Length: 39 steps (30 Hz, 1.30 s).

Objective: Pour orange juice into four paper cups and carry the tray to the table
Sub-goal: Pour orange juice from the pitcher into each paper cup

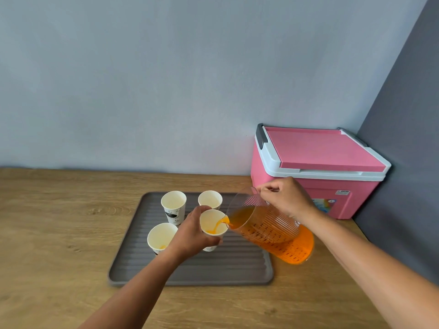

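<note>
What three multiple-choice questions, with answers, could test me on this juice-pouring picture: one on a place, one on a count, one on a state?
1. Where does the pink cooler stand?
A. On the floor
B. In the right back corner of the counter
C. At the left end

2. How many paper cups are in view?
A. Two
B. Six
C. Four

3. How is the pitcher held?
A. Tilted, pouring juice
B. Upright and closed
C. Upside down and empty

Answers:
1 B: it stands where the two walls meet, behind the right hand.
2 C: three stand free on the tray, and the left hand grips the fourth cup.
3 A: an orange stream runs from its spout into the fourth cup.
</note>
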Tool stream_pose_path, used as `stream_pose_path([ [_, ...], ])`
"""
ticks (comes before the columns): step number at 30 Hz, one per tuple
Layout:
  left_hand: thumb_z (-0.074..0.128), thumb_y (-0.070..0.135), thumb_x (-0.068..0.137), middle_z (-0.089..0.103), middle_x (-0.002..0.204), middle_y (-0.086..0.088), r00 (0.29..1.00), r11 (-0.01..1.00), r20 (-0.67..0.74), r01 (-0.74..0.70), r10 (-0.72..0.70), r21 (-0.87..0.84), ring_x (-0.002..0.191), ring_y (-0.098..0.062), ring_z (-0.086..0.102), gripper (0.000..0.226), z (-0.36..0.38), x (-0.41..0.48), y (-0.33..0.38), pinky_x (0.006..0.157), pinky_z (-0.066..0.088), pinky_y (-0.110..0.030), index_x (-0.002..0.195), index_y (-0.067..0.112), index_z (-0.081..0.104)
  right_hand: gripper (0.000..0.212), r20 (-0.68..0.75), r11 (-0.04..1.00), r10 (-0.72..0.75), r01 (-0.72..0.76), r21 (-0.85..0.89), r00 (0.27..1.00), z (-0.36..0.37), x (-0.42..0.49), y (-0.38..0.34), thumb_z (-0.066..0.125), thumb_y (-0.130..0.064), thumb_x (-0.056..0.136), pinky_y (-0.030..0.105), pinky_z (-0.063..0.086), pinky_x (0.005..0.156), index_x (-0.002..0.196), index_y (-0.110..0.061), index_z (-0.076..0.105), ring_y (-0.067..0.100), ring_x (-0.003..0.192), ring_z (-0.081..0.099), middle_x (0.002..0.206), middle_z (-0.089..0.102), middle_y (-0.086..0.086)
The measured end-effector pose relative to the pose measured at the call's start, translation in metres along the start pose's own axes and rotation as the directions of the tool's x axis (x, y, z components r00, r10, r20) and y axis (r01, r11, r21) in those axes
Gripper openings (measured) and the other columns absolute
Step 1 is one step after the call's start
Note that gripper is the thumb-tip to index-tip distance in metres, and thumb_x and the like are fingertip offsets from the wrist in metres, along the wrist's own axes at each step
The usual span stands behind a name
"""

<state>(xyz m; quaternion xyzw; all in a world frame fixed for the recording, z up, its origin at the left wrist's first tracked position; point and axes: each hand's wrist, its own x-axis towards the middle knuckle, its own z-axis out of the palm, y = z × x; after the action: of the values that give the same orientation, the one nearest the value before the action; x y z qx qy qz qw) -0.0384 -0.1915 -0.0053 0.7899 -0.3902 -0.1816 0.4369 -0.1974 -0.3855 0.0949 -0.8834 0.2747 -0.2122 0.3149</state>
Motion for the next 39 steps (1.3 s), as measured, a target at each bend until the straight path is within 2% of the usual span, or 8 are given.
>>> stream_pose_path([
  [9, 0.086, 0.03, 0.058, 0.055, 0.121, 0.007, 1.0, 1.0, 0.009, -0.011, 0.011, -0.008, 0.105, -0.011, 0.055, 0.081, 0.002, 0.0, 0.003, 0.083, 0.043, -0.023, 0.125, 0.036, 0.042, 0.019, 0.005, 1.0, -0.005, 0.005, -0.013, 1.0, -0.004, 0.0, 0.001, 0.064, -0.028, 0.087, 0.04, 0.058, 0.086, 0.085, -0.019, 0.081, 0.01, 0.09, 0.069, 0.08, 0.07, -0.025],
  [19, 0.087, 0.032, 0.056, 0.056, 0.122, 0.005, 1.0, 1.0, 0.012, 0.004, -0.004, 0.0, 0.106, -0.013, 0.056, 0.083, 0.003, 0.0, -0.002, 0.085, 0.045, -0.025, 0.127, 0.035, 0.043, 0.017, 0.046, 0.999, -0.01, 0.012, -0.043, 0.999, -0.002, 0.002, 0.0, 0.064, -0.032, 0.088, 0.039, 0.057, 0.088, 0.089, -0.025, 0.08, 0.008, 0.094, 0.068, 0.081, 0.063, -0.033],
  [24, 0.088, 0.032, 0.057, 0.056, 0.122, 0.006, 1.0, 1.0, 0.012, 0.005, -0.004, -0.006, 0.105, -0.013, 0.056, 0.083, 0.002, 0.0, 0.001, 0.085, 0.046, -0.026, 0.126, 0.036, 0.043, 0.018, 0.046, 0.999, -0.009, 0.011, -0.044, 0.999, -0.003, 0.004, -0.002, 0.063, -0.034, 0.088, 0.038, 0.057, 0.088, 0.09, -0.026, 0.08, 0.009, 0.096, 0.068, 0.09, 0.07, -0.022],
  [27, 0.087, 0.033, 0.057, 0.057, 0.121, 0.006, 1.0, 1.0, 0.014, 0.008, -0.008, 0.003, 0.105, -0.012, 0.056, 0.083, 0.002, 0.0, 0.002, 0.084, 0.046, -0.026, 0.127, 0.036, 0.043, 0.017, 0.053, 0.999, -0.012, 0.014, -0.048, 0.999, -0.003, 0.005, -0.003, 0.064, -0.035, 0.087, 0.037, 0.057, 0.087, 0.079, -0.033, 0.078, 0.008, 0.095, 0.068, 0.092, 0.072, -0.021],
  [30, 0.088, 0.032, 0.058, 0.057, 0.122, 0.006, 1.0, 1.0, 0.013, 0.015, -0.015, 0.003, 0.105, -0.013, 0.056, 0.083, 0.002, 0.0, 0.001, 0.084, 0.045, -0.026, 0.128, 0.034, 0.043, 0.034, 0.069, 0.997, -0.019, 0.024, -0.072, 0.997, -0.002, 0.006, -0.003, 0.064, -0.034, 0.088, 0.037, 0.058, 0.085, 0.055, -0.041, 0.068, 0.008, 0.094, 0.068, 0.093, 0.074, -0.019],
  [35, 0.088, 0.031, 0.058, 0.055, 0.124, 0.004, 1.0, 1.0, 0.021, 0.017, -0.017, 0.001, 0.106, -0.015, 0.055, 0.084, 0.004, 0.001, -0.001, 0.085, 0.045, -0.027, 0.129, 0.032, 0.042, 0.033, 0.084, 0.996, -0.02, 0.028, -0.085, 0.996, -0.001, 0.006, -0.007, 0.064, -0.031, 0.088, 0.036, 0.059, 0.084, 0.057, -0.037, 0.072, 0.008, 0.092, 0.069, 0.09, 0.072, -0.022],
  [37, 0.088, 0.03, 0.058, 0.056, 0.123, 0.004, 1.0, 1.0, 0.02, 0.022, -0.022, -0.012, 0.106, -0.014, 0.055, 0.083, 0.005, 0.002, -0.002, 0.085, 0.045, -0.027, 0.128, 0.032, 0.043, 0.027, 0.089, 0.995, -0.022, 0.03, -0.091, 0.996, -0.002, 0.006, -0.008, 0.064, -0.03, 0.089, 0.035, 0.059, 0.083, 0.066, -0.021, 0.075, 0.008, 0.091, 0.069, 0.084, 0.067, -0.028],
  [39, 0.088, 0.029, 0.058, 0.056, 0.123, 0.004, 1.0, 0.999, 0.018, 0.025, -0.025, -0.02, 0.106, -0.014, 0.056, 0.082, 0.006, 0.002, -0.003, 0.085, 0.045, -0.026, 0.127, 0.032, 0.044, 0.028, 0.084, 0.994, -0.031, 0.039, -0.1, 0.996, -0.001, 0.007, -0.009, 0.064, -0.03, 0.089, 0.034, 0.058, 0.083, 0.067, -0.016, 0.075, 0.008, 0.09, 0.069, 0.082, 0.065, -0.03],
])
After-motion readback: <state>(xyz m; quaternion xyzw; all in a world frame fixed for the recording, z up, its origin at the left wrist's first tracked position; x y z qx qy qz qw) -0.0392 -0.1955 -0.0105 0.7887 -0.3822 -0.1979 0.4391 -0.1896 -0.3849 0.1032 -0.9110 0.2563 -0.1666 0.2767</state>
